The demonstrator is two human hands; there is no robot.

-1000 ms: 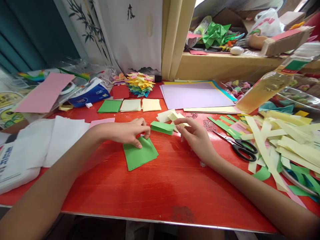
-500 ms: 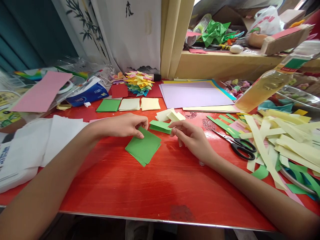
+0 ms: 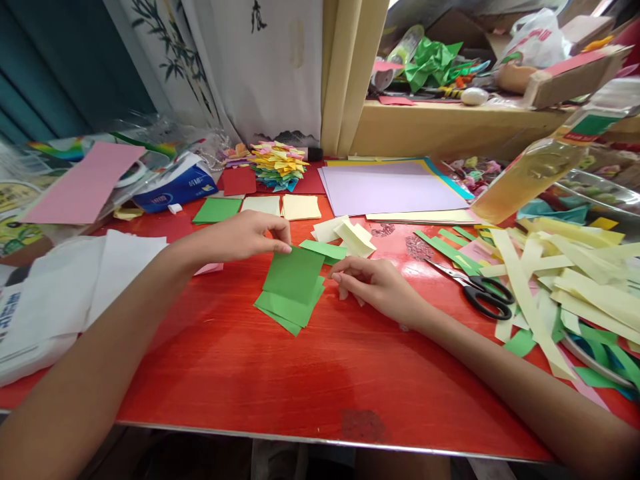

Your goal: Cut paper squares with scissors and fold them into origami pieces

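Observation:
My left hand [image 3: 250, 237] pinches the top corner of a green paper square [image 3: 294, 272] between thumb and fingertips and holds it raised. Beneath its lower part, more green squares [image 3: 285, 312] lie loosely overlapped on the red table. My right hand [image 3: 380, 287] is just right of these squares, fingers loosely bent, with nothing visible in it. Behind it is a folded green paper strip [image 3: 325, 251]. Folded cream paper pieces [image 3: 354, 238] lie just beyond.
Scissors [image 3: 483, 291] lie to the right, beside a heap of cream and green paper strips [image 3: 545, 287]. A tilted bottle [image 3: 535, 173] stands behind them. Green [image 3: 217, 211] and cream [image 3: 301, 207] paper stacks sit at the back, near lilac sheets [image 3: 390, 189]. White packets [image 3: 65, 287] cover the left.
My left hand has moved up and slightly left, lifting one green square off the others. My right hand has shifted slightly left and down, closer to the squares.

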